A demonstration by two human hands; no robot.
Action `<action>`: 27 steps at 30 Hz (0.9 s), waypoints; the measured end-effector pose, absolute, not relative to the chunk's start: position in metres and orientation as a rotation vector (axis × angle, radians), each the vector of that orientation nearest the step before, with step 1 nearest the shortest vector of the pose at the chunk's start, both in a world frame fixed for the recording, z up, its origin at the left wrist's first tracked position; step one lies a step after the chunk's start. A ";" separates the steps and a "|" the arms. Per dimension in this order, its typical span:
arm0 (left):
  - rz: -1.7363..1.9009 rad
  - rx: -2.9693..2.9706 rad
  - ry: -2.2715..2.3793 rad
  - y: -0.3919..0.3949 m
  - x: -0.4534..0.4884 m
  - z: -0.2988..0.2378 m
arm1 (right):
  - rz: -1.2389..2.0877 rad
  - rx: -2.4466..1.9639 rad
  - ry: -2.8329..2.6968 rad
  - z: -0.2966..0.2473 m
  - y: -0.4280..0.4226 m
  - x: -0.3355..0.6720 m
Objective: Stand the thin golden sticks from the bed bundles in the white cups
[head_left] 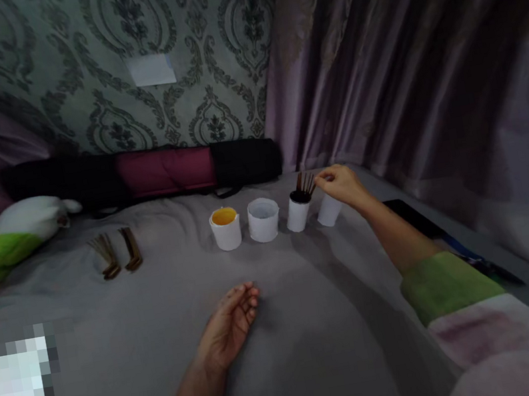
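Observation:
My right hand point(340, 184) is held above a white cup point(329, 212) at the right end of a row, hiding its top. Its thumb and fingertips are pinched close to several thin dark sticks point(307, 184) that stand in the neighbouring white cup point(296, 215). Whether a stick is between the fingers I cannot make out. Farther left are a wider white cup with a greyish inside point(264, 225) and a white cup with an orange-yellow inside point(227, 234). My left hand point(230, 325) rests on the grey sheet, palm turned sideways, fingers loosely curled and holding nothing.
Two bunches of bent brown sticks point(108, 258) lie on the grey sheet point(91, 348) at left. Behind is a long black and maroon bag point(166, 170). Plush toys point(27, 217) sit at far left. A dark flat object point(412, 217) lies beyond my right forearm, near the curtain point(365, 73).

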State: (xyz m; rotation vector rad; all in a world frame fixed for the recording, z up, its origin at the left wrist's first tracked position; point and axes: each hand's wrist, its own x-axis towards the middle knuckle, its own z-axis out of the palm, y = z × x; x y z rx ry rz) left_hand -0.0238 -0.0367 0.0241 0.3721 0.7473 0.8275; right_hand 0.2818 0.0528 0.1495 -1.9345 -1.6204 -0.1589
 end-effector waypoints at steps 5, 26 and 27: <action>0.829 0.374 0.751 -0.036 -0.023 0.025 | -0.149 -1.926 -1.592 0.148 0.054 0.284; 0.829 0.372 0.759 -0.038 -0.023 0.024 | -0.100 -1.806 -1.506 0.153 0.051 0.286; 0.830 0.372 0.758 -0.038 -0.024 0.024 | -0.097 -1.799 -1.489 0.154 0.051 0.286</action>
